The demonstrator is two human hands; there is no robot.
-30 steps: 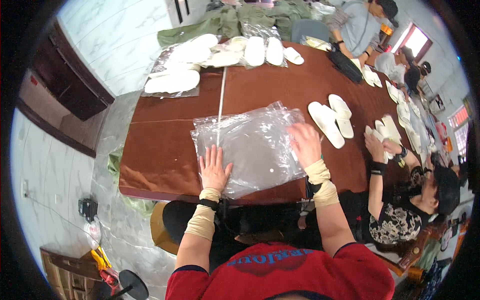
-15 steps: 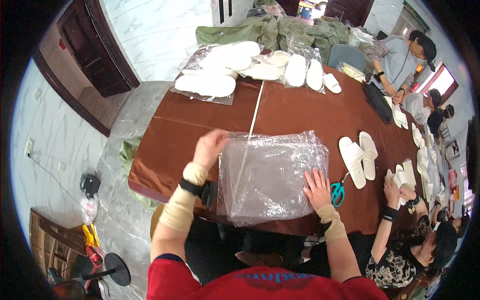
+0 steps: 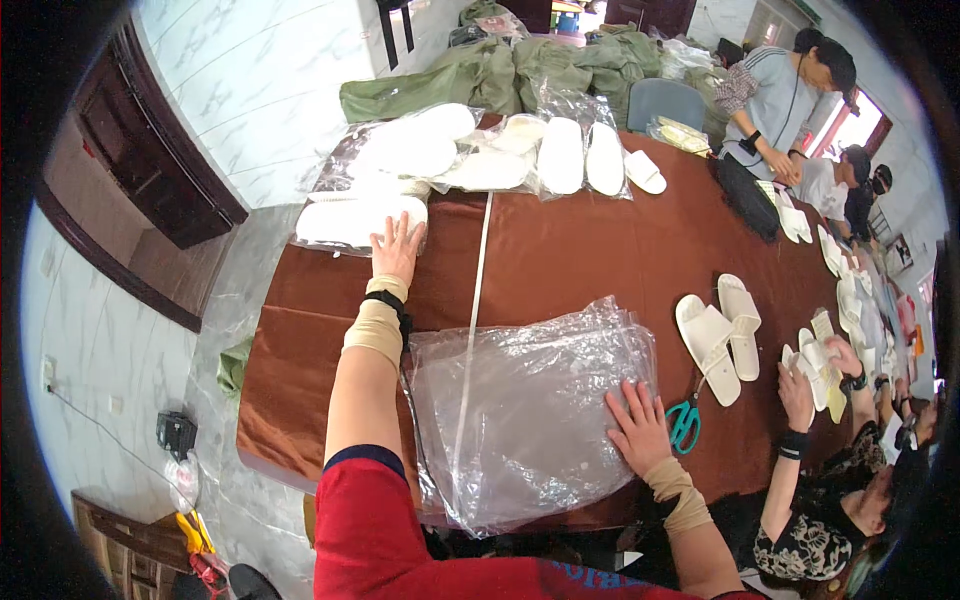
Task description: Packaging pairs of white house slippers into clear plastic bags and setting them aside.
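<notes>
My left hand (image 3: 396,250) reaches to the far left of the table, fingers spread, its fingertips on the near end of a bagged white slipper sole (image 3: 345,222). My right hand (image 3: 640,430) lies flat, fingers apart, on the right edge of a stack of clear plastic bags (image 3: 530,410) at the table's near side. Just right of that hand are teal-handled scissors (image 3: 684,425). Beyond them a pair of cream slippers (image 3: 710,340) rests on the brown cloth. More bagged white slippers (image 3: 420,145) lie along the far edge.
A brown cloth covers the table (image 3: 560,260), with a pale strip (image 3: 482,250) running across it. At the right, a co-worker's hands (image 3: 797,400) handle slippers. Another person (image 3: 785,100) stands at the far right by a black bag (image 3: 748,200). Green sacks (image 3: 560,75) are heaped behind the table.
My left hand has moved from the bag stack's upper left corner forward onto the bagged slippers. My right hand stays on the stack, which now sits slightly turned. The view has shifted.
</notes>
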